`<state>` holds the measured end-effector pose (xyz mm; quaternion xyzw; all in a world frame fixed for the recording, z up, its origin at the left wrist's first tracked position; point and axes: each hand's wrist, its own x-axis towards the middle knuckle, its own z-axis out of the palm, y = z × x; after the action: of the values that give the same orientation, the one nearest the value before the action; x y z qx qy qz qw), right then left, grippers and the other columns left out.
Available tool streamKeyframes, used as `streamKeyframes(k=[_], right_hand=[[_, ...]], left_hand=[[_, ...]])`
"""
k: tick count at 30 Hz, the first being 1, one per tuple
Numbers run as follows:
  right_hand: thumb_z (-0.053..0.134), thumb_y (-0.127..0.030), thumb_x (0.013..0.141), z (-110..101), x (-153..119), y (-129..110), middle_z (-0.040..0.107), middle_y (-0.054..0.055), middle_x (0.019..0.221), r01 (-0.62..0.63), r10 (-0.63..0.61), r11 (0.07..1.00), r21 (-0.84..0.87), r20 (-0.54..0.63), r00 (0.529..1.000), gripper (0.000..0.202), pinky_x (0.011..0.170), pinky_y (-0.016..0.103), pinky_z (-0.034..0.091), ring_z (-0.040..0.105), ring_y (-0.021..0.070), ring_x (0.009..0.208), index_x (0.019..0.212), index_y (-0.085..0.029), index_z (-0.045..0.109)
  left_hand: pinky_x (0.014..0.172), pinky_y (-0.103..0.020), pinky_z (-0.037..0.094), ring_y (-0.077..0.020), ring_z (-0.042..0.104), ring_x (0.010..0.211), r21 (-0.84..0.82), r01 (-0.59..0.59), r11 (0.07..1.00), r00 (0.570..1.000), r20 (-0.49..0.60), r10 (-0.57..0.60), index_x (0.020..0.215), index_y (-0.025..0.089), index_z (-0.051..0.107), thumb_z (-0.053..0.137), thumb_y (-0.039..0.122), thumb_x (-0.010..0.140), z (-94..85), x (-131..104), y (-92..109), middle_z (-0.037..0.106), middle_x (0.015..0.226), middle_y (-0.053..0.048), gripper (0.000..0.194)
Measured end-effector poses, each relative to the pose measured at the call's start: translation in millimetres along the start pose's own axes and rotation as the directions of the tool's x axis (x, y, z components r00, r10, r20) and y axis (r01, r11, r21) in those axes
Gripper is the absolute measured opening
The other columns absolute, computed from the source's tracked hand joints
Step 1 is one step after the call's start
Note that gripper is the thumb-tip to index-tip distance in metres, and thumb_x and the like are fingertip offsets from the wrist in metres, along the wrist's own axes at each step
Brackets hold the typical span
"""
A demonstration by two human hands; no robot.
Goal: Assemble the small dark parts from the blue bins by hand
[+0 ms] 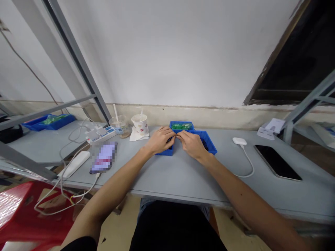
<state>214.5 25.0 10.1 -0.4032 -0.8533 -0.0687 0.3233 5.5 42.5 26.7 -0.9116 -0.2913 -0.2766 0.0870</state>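
Observation:
My left hand (162, 140) and my right hand (192, 143) meet fingertip to fingertip over the grey table. Both are closed in a pinch around a tiny dark piece (176, 136), too small to name. Beneath my left hand is a blue bin (165, 152), mostly covered, with dark small parts in it. Another blue bin (211, 146) stands under and beside my right hand, also with dark parts inside. Just behind my fingers a third blue bin (172, 124) holds green pieces (181, 126).
Left of my hands are a paper cup (140, 125), a clear plastic cup (120, 127), a power strip (108, 131) and a phone (104, 157) with cables. On the right lie a white earbud case (239, 141) and a black phone (277, 162). A red stool (15, 209) stands below left.

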Motion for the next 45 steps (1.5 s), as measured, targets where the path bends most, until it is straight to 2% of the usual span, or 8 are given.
streamKeyframes(k=[6,11,14,18,24,31,40,45], right_hand=[[0.035,-0.027,0.111,-3.8,1.5,-8.6,0.073,0.009,0.101,-0.102,0.104,0.994,-0.029,0.091,0.990,0.031,0.081,0.028,0.044,0.068,0.0208,0.095,0.104,-0.018,0.064],[0.043,-0.027,0.110,-3.4,2.4,-8.4,0.074,0.010,0.118,-0.107,0.106,0.994,0.004,0.070,0.992,0.024,0.081,0.028,0.045,0.070,0.0217,0.103,0.125,-0.018,0.059],[0.041,-0.026,0.110,-1.7,2.1,-6.6,0.075,0.009,0.112,-0.084,0.085,0.996,-0.011,0.079,0.993,0.022,0.079,0.027,0.043,0.070,0.0214,0.102,0.118,-0.019,0.060],[0.040,-0.028,0.111,-1.3,2.4,-4.0,0.075,0.008,0.100,-0.085,0.088,0.996,-0.033,0.081,0.993,0.024,0.073,0.027,0.038,0.070,0.0196,0.090,0.105,-0.019,0.061],[0.036,-0.027,0.111,-5.8,4.6,-2.8,0.076,0.006,0.087,-0.155,0.163,0.986,-0.067,0.144,0.976,0.031,0.067,0.028,0.033,0.069,0.0190,0.079,0.097,-0.019,0.063],[0.037,-0.029,0.111,-10.4,4.1,-7.0,0.077,0.009,0.109,-0.114,0.118,0.993,-0.040,0.142,0.983,0.027,0.075,0.027,0.039,0.071,0.0208,0.095,0.114,-0.020,0.063],[0.034,-0.030,0.110,-7.7,4.3,-7.3,0.074,0.006,0.085,-0.149,0.148,0.989,0.000,0.125,0.981,0.034,0.068,0.028,0.033,0.065,0.0187,0.074,0.095,-0.020,0.062],[0.033,-0.034,0.109,-1.9,5.4,-9.4,0.067,0.003,0.073,-0.189,0.170,0.965,0.183,0.114,0.979,0.041,0.066,0.028,0.032,0.056,0.0159,0.065,0.079,-0.021,0.059]], left_hand=[[0.093,-0.041,0.045,-0.0231,0.063,0.098,0.008,0.002,1.000,1.000,0.004,-0.002,0.103,0.019,0.069,0.040,0.030,0.107,-1.5,1.2,0.7,0.073,0.097,-0.007,0.031],[0.091,-0.040,0.045,-0.0237,0.062,0.097,0.053,0.063,0.997,0.998,-0.024,-0.062,0.097,0.019,0.069,0.042,0.030,0.106,-0.2,1.0,-1.9,0.071,0.094,-0.008,0.031],[0.090,-0.039,0.045,-0.0237,0.062,0.097,0.029,0.036,0.999,0.999,-0.012,-0.036,0.098,0.019,0.068,0.042,0.029,0.106,1.6,0.7,-2.3,0.071,0.094,-0.008,0.029],[0.090,-0.038,0.046,-0.0229,0.063,0.099,-0.009,0.009,1.000,1.000,0.001,-0.009,0.100,0.019,0.066,0.038,0.027,0.107,2.8,2.2,1.8,0.071,0.100,-0.008,0.030],[0.094,-0.040,0.046,-0.0228,0.063,0.099,0.044,-0.035,0.998,0.999,0.023,0.034,0.098,0.019,0.066,0.038,0.027,0.107,2.6,5.3,9.7,0.072,0.094,-0.007,0.031],[0.090,-0.041,0.046,-0.0242,0.063,0.097,0.059,0.055,0.997,0.998,-0.022,-0.054,0.099,0.019,0.068,0.040,0.029,0.106,0.3,3.0,3.2,0.071,0.094,-0.008,0.030],[0.096,-0.043,0.048,-0.0249,0.063,0.109,0.035,-0.021,0.999,0.999,-0.034,0.023,0.113,0.018,0.069,0.037,0.028,0.108,-0.8,3.1,4.3,0.074,0.111,-0.011,0.034],[0.100,-0.045,0.048,-0.0246,0.063,0.113,0.025,-0.077,0.997,0.997,-0.006,0.077,0.114,0.020,0.072,0.040,0.028,0.107,-5.2,1.9,2.4,0.075,0.115,-0.010,0.033]])
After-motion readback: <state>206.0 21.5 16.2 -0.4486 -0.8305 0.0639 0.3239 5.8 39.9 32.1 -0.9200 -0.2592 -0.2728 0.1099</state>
